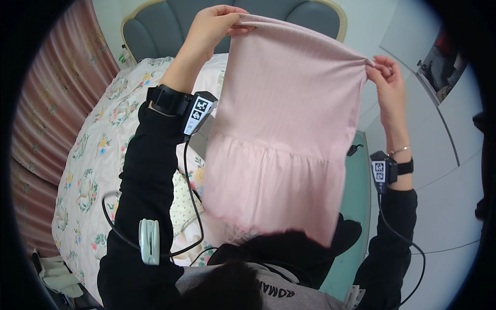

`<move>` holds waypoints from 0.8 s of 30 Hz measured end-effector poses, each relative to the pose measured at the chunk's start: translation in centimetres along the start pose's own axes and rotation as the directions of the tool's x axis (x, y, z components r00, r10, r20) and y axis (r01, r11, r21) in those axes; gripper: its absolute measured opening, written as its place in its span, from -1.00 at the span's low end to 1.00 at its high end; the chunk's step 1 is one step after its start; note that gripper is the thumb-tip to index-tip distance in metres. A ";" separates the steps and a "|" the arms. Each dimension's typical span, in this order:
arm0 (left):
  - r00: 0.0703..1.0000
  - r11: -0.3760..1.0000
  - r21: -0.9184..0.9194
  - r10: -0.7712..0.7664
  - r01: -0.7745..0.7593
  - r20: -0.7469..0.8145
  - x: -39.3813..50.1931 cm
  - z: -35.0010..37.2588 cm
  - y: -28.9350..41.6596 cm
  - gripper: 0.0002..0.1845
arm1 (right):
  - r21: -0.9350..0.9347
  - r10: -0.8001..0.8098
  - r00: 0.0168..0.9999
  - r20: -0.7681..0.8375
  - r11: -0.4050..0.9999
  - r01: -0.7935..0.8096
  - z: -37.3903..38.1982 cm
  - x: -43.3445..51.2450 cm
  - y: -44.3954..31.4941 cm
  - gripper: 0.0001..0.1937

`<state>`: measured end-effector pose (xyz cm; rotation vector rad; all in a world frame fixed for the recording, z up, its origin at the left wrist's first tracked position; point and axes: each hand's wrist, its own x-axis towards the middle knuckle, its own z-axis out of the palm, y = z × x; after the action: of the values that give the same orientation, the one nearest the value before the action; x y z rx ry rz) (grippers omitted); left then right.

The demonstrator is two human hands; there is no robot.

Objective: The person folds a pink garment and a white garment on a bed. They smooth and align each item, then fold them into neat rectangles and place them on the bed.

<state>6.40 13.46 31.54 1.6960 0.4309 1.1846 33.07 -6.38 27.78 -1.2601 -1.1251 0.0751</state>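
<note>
A pink fabric garment (290,89) with faint stripes and a gathered ruffle along its lower part hangs spread between both hands. My left hand (221,23) pinches its upper left corner between thumb and fingers. At the upper right corner, my right hand (387,77) grips the bunched edge. The cloth drapes down towards my lap, its lower hem over my dark-clothed legs (271,248). Black devices with cables are strapped to both wrists. The garment hides part of the bed behind it.
To the left, a bed with a floral cover (89,166) stands against a grey padded headboard (170,31). Pink curtains (58,97) hang at the far left. White cabinets (422,155) line the right, one compartment open with dark items inside. A green floor strip (354,186) runs beside them.
</note>
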 end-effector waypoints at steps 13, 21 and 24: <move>0.949 0.956 0.012 0.290 -0.293 0.126 -4.7 -2.0 -0.2 -0.81 | -0.245 -0.280 0.956 0.091 0.924 0.294 -1.3 -5.7 -0.6 -0.78; 0.885 0.893 0.184 -0.438 0.410 0.159 -26.1 -2.7 -19.2 -0.85 | -0.337 0.119 0.846 0.519 0.938 0.075 -0.2 -24.8 11.8 -0.81; 0.839 0.832 0.358 -0.509 0.423 0.191 -33.2 -3.0 -22.5 -0.86 | -0.343 0.264 0.687 0.677 0.939 -0.023 0.1 -29.6 13.7 -0.83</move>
<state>-6.23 0.99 -4.59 1.8383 0.8333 0.5207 25.14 -18.92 -1.33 -1.6692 -1.7588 0.5827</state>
